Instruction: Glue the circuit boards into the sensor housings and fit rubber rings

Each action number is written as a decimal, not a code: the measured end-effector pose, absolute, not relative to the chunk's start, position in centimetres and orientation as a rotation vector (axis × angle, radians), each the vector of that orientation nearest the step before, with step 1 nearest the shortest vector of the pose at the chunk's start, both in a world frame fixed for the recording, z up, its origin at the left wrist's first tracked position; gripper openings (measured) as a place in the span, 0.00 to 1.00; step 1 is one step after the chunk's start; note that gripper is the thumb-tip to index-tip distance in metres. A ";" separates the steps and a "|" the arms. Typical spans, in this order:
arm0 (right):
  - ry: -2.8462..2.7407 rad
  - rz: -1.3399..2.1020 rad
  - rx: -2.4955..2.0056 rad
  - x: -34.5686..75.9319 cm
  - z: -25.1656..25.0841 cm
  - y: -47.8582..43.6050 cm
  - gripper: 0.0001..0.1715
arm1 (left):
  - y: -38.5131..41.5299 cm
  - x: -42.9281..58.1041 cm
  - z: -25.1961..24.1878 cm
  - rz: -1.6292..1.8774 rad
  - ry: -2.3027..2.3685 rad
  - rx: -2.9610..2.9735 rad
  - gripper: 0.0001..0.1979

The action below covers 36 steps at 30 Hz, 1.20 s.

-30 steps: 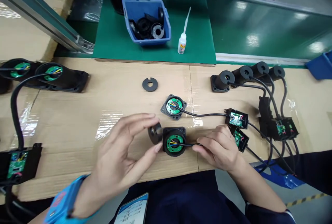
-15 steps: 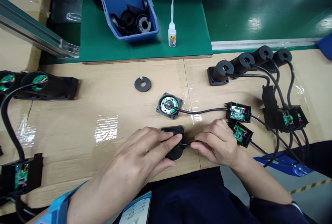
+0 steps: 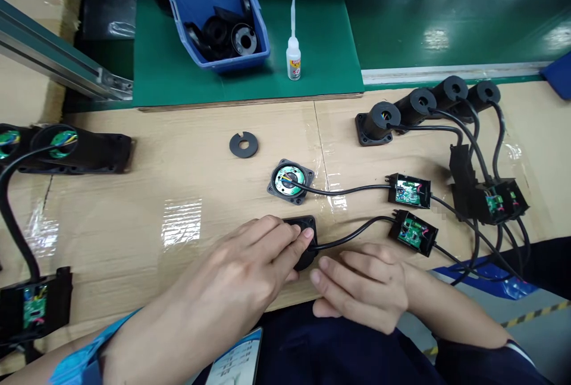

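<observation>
My left hand (image 3: 254,263) is closed on a black round-and-square plastic housing (image 3: 307,225) at the table's front edge, its thumb and fingertips pressing on top. Much of that part lies hidden under the fingers. From its right side a black cable (image 3: 352,236) runs to an open black box with a green circuit board (image 3: 414,233). Just below the cable my right hand (image 3: 363,284) hovers with loosely bent fingers apart, holding nothing that shows. Behind the housing lies a square black base with a round green circuit board (image 3: 289,181), wired to a second open box (image 3: 409,191).
A slotted black ring (image 3: 244,144) lies mid-table. Behind are a blue bin (image 3: 218,65) of black parts and a white dropper bottle (image 3: 293,60). Cabled black cylinders (image 3: 384,117) stand at right; similar cylinders (image 3: 96,150) lie at left.
My right hand has let go of the cable and moved down toward me. The cable now arches freely to its box. My left hand stays on the housing.
</observation>
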State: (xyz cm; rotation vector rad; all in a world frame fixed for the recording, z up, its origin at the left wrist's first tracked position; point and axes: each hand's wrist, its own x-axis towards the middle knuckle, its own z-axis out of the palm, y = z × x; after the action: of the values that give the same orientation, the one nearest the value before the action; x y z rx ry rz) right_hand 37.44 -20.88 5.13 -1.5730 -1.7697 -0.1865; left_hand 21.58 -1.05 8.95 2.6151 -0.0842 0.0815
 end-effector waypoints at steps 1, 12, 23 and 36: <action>-1.877 -0.315 -1.464 37.2 4.9 -20.6 0.11 | -1.0 21.6 9.0 0.035 -0.166 2.659 0.23; -1.997 -0.426 -1.594 35.4 4.2 -19.3 0.13 | 0.2 21.9 7.9 0.014 -0.351 2.734 0.26; -1.966 -0.466 -1.477 36.7 3.6 -18.5 0.09 | -0.3 21.0 4.1 0.287 -0.114 2.392 0.23; -2.041 -0.392 -1.406 37.5 4.2 -17.7 0.09 | -3.6 19.6 3.4 0.209 0.421 1.827 0.20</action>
State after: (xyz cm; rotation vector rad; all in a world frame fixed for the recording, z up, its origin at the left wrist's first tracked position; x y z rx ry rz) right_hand 37.45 -17.69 4.19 -1.4057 -2.0407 -0.3923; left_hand 19.64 -3.56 3.42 1.8265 0.4211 0.2085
